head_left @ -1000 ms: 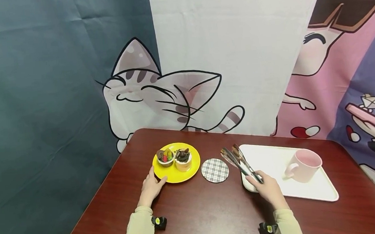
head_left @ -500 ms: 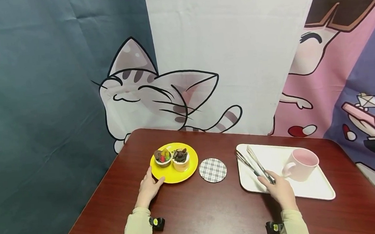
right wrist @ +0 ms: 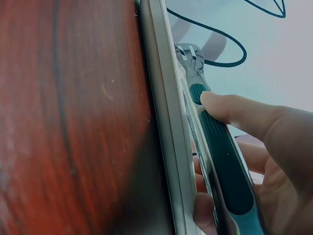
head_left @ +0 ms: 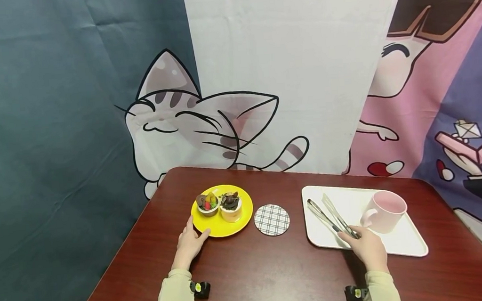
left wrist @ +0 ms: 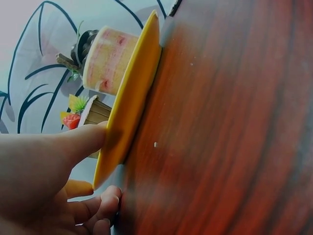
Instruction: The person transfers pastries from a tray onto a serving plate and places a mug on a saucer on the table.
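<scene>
My left hand (head_left: 189, 244) grips the near left rim of a yellow plate (head_left: 226, 228), its thumb on the rim in the left wrist view. On the plate stand a fruit-topped tart (head_left: 206, 206) and a small round cake (head_left: 232, 213) with dark topping. My right hand (head_left: 370, 248) holds metal tongs (head_left: 324, 216) by their handle end, over the white tray (head_left: 317, 237). The tongs' arms are spread apart. In the right wrist view, the thumb presses the tongs' green grip (right wrist: 222, 161), beside the tray's edge; some fingers are hidden behind the tongs.
A pink mug (head_left: 384, 215) stands on the right part of the tray, handle toward the tongs. Between plate and tray lies a round checked coaster (head_left: 272, 220). The brown table (head_left: 272, 280) ends at a printed cloth backdrop (head_left: 302, 70).
My right hand has moved right and slightly nearer, bringing the tongs from beside the coaster to over the tray. My left hand stays at the plate; the view has shifted slightly.
</scene>
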Motion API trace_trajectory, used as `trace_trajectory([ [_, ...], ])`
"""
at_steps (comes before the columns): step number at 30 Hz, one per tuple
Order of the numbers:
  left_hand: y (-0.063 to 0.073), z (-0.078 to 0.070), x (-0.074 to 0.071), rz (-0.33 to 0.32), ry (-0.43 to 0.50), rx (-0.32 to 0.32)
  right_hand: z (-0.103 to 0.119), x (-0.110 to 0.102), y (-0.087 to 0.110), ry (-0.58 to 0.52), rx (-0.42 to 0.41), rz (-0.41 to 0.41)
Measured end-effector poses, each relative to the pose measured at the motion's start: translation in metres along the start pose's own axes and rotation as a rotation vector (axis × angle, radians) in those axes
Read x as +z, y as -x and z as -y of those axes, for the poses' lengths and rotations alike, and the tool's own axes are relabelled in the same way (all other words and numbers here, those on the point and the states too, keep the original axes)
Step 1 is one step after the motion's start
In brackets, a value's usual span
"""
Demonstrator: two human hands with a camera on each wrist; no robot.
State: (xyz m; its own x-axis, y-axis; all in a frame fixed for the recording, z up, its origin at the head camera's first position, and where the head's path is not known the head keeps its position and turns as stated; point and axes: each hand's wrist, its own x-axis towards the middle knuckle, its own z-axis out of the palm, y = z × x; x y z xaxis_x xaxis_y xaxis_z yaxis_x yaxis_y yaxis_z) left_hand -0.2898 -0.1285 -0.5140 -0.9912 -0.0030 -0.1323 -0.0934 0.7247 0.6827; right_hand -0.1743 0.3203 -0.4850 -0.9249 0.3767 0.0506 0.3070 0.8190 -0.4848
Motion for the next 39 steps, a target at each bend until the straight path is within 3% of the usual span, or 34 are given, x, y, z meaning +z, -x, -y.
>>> trace_trajectory([
  [7, 0.000, 0.002, -0.001, 0.005, 0.017, 0.010, 0.000, 0.001, 0.001, 0.006, 0.027, 0.008],
  [22, 0.004, 0.004, 0.001, -0.005, 0.021, 0.023, -0.003, 0.006, -0.001, -0.005, 0.013, 0.053],
  [28, 0.002, 0.004, 0.001, -0.005, 0.023, 0.015, -0.001, 0.003, -0.003, -0.015, -0.008, 0.031],
  [32, 0.003, 0.003, 0.001, -0.005, 0.022, 0.010, -0.004, 0.001, -0.001, -0.071, 0.019, -0.072],
  [39, 0.003, 0.003, 0.001, -0.001, 0.019, 0.000, -0.012, -0.005, 0.002, -0.200, 0.135, -0.371],
])
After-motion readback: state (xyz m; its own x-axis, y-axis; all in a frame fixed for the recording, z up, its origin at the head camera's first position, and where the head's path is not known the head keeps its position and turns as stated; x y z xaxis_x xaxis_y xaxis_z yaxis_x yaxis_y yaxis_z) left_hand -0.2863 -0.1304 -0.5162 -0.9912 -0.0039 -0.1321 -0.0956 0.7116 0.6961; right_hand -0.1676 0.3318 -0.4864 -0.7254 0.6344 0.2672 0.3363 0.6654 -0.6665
